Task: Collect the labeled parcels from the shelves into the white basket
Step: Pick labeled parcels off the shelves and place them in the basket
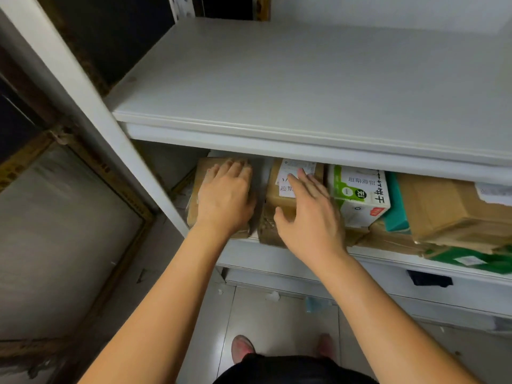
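Two parcels are being reached for on the lower shelf (pixel 263 259). The left hand (pixel 225 195) is being laid flat, grip wide, on the brown parcel (pixel 202 173) beneath it; the right hand (pixel 310 217), grip wide and empty, is being spread over the labelled parcel (pixel 275 199), lying lengthwise under the grip.

The upper shelf board (pixel 304 79) is white, smooth and matt. The left parcel (pixel 203 173) is of brown matt cardboard. The middle parcel (pixel 274 195) is the same cardboard, with a white paper label (pixel 291 170). The white and green carton (pixel 357 195) looks smooth. The floor tiles (pixel 277 322) are glossy.
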